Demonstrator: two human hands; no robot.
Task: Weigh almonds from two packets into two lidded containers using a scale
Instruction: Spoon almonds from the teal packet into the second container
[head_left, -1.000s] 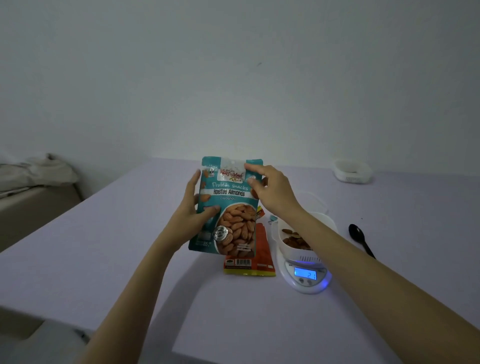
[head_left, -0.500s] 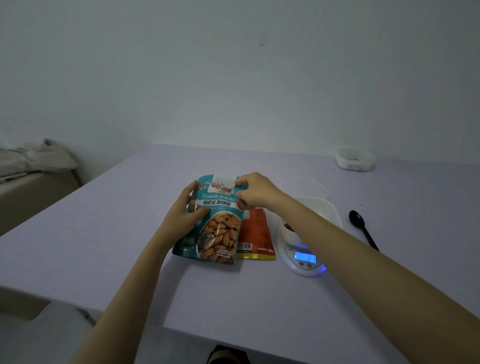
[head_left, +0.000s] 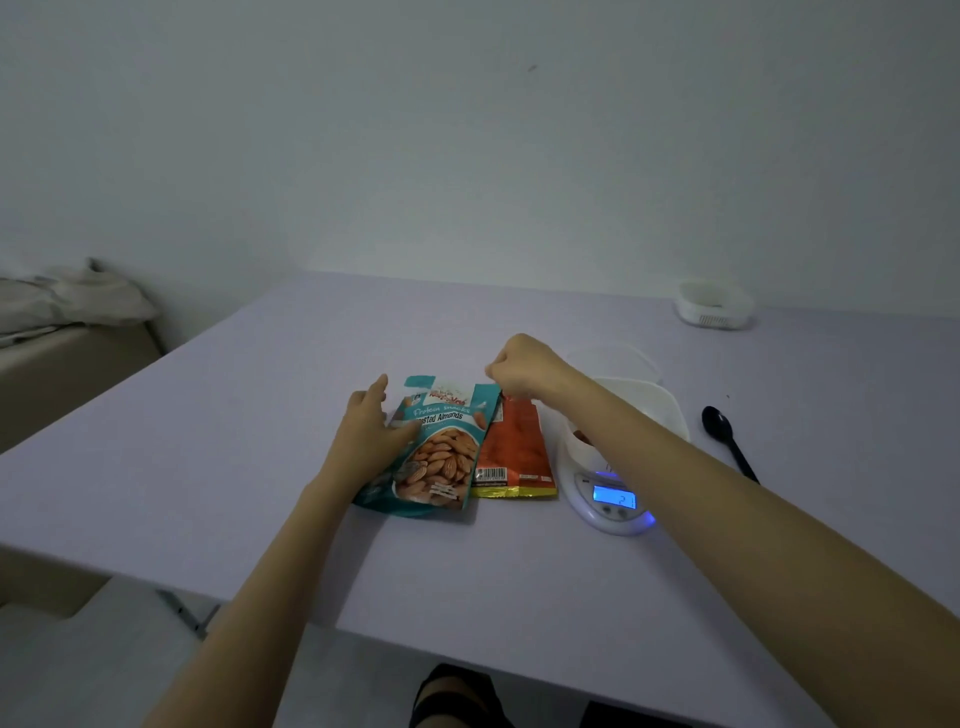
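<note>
Scale (head_left: 608, 496): landmark; display lit, digits too small to trust. Tub (head_left: 631, 410), white, no lid on: on scale's pan, brownish contents only glimpsed past R forearm, prob. almonds. Clear lid (head_left: 613, 358): just behind scale. Orange packet (head_left: 514, 452): flat on table (head_left: 260, 467), just left of scale. Teal almond packet (head_left: 436, 452): flat, further left of scale, against orange one; touching or overlapping, can't tell. 2nd container (head_left: 714, 306), white: well behind scale, off to its right. Black spoon (head_left: 727, 441): near scale, right side. L hand (head_left: 369, 426): fingers straight and spread, resting on teal packet's edge away from scale, thumb across its front. R hand (head_left: 524, 366): fingers curled under, at packets' top edges, behind-left of scale; pinching a corner or holding nothing, can't tell. Step in hand, as judged: changeover betw. packets, first tub part-filled. Next move calls for: firm grip on chosen packet, mouth opened, slow tip or spoonful over tub, eyes on readout; later lid on, 2nd container onto scale.
</note>
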